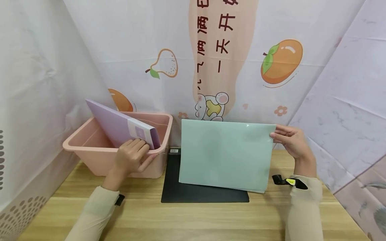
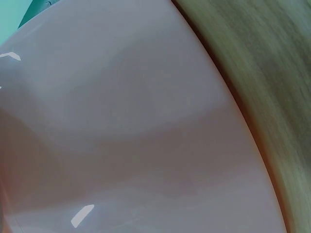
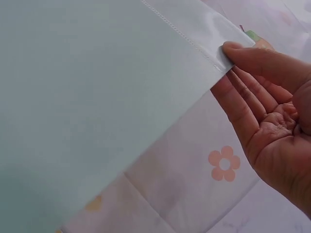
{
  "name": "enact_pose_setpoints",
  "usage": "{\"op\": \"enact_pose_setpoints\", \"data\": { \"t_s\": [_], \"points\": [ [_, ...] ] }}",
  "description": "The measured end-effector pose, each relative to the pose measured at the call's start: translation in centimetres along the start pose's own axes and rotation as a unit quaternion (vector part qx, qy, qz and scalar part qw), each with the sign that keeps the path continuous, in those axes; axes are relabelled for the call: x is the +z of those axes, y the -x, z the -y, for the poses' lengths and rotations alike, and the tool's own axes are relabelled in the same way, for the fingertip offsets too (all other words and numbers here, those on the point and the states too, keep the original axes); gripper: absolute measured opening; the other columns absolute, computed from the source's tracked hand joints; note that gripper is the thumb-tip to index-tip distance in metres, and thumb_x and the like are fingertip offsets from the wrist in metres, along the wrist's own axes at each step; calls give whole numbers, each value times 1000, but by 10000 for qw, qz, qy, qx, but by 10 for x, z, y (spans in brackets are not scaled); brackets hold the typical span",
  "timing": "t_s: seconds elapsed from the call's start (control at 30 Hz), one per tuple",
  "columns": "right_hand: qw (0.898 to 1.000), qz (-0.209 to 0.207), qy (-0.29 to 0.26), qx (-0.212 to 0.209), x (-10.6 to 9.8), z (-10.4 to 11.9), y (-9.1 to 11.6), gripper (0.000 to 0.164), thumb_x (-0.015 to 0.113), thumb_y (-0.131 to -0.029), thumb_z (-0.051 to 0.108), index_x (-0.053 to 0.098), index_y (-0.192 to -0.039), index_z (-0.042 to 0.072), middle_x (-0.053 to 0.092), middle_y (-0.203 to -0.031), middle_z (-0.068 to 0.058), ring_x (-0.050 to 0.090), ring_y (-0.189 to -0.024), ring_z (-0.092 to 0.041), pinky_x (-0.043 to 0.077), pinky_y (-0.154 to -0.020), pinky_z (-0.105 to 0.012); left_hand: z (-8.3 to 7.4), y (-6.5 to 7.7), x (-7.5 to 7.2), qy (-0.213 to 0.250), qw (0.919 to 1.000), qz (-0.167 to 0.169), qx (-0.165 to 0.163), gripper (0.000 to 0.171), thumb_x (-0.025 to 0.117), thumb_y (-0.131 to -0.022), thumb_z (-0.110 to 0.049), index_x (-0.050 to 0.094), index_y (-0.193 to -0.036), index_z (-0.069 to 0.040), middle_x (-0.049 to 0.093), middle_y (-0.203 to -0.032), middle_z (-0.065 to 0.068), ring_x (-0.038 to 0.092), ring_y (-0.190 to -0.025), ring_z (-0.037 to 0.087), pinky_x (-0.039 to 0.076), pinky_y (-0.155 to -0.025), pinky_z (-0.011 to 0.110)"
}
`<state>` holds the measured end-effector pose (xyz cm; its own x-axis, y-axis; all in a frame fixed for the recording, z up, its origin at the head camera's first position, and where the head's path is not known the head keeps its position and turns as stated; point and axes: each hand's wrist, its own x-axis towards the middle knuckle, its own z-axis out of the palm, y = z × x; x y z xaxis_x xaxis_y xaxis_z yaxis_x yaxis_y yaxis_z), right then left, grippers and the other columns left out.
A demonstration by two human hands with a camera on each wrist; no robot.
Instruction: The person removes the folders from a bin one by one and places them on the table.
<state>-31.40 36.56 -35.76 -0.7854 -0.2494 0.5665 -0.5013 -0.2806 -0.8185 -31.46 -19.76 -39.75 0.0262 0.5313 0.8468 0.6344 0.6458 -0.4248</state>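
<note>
A mint-green folder [image 1: 226, 155] hangs upright over the table, its upper right corner pinched by my right hand [image 1: 291, 140]. In the right wrist view, the thumb [image 3: 265, 63] presses on the folder's front face, with the other fingers behind it. My left hand [image 1: 132, 155] grips the front rim of a pink plastic bin [image 1: 99, 152], thumb outside and fingers curled over the edge. A purple file folder [image 1: 116, 122] with a white label leans inside the bin, close by those fingers. The bin's glossy wall [image 2: 146, 121] fills most of the left wrist view.
Behind the green folder, a black flat folder or board [image 1: 196, 195] with a barcode sticker lies on the wooden table [image 1: 181, 221]. A printed curtain [image 1: 169, 30] hangs behind the table. White perforated plastic [image 1: 18, 217] stands at the left edge.
</note>
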Motion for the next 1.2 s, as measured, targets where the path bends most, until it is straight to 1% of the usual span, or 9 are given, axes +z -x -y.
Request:
{"op": "enact_pose_setpoints", "data": {
  "t_s": [0.17,0.43,0.83,0.9,0.97,1.03,1.1,1.13,1.2],
  "points": [
    [9993,-171,-176,276,-2,3,3,49,47,-91,-27,72,-122,3,79,-100,-6,77,-89,-15,61,-74,-25,0,-1,2,-21,10000,-71,26,46,53,-99,-38,57,-68,-4,52,-61,6,48,-50,21,42,-46,32],
    [9928,-691,669,710,3,3,-1,46,58,-91,-19,76,-115,17,78,-95,1,75,-84,-10,60,-73,-23,1,0,3,-48,10000,-32,-21,46,52,-99,-38,57,-68,-5,52,-60,6,48,-50,21,42,-46,32],
    [9870,-720,951,1081,6,-8,-6,47,63,-90,-16,76,-111,24,78,-95,1,76,-84,-10,60,-74,-24,1,0,3,-5,10000,-67,-37,47,52,-100,-38,57,-67,-4,53,-60,7,48,-50,21,41,-45,33],
    [9869,-705,955,1096,7,-10,-7,45,64,-90,-15,75,-114,22,79,-96,0,77,-84,-11,61,-75,-25,1,0,4,1,10000,-67,-26,47,52,-100,-38,57,-67,-5,53,-60,6,48,-50,21,41,-45,33],
    [9862,-696,998,1119,8,-10,-8,45,64,-90,-15,70,-126,11,79,-96,0,77,-85,-11,60,-75,-24,1,0,4,-1,10000,-75,-10,47,52,-100,-39,57,-67,-5,52,-59,6,48,-49,21,41,-45,33],
    [9845,-699,1099,1177,9,-10,-8,50,64,-91,-14,56,-139,-4,79,-97,1,77,-85,-10,60,-76,-23,1,1,4,-23,10000,-70,5,47,52,-100,-39,57,-67,-5,52,-59,6,47,-49,21,41,-45,33],
    [9815,-732,1229,1271,9,-10,-9,59,65,-91,-12,39,-144,-19,78,-97,4,76,-85,-9,60,-77,-22,1,1,4,-46,10000,-74,28,47,52,-100,-39,57,-67,-5,52,-59,6,48,-49,21,41,-45,33],
    [9799,-740,1303,1320,10,-10,-9,63,65,-92,-11,32,-143,-25,78,-97,5,76,-85,-8,59,-77,-21,1,1,4,-52,10000,-76,33,47,52,-100,-39,57,-67,-5,52,-59,6,48,-49,21,42,-45,33],
    [9773,-763,1391,1405,10,-11,-10,67,66,-92,-9,27,-143,-27,77,-97,7,75,-85,-6,59,-78,-19,1,1,4,-71,9999,-75,42,47,52,-100,-39,57,-67,-5,52,-60,6,48,-49,21,42,-45,33]
  ]
}}
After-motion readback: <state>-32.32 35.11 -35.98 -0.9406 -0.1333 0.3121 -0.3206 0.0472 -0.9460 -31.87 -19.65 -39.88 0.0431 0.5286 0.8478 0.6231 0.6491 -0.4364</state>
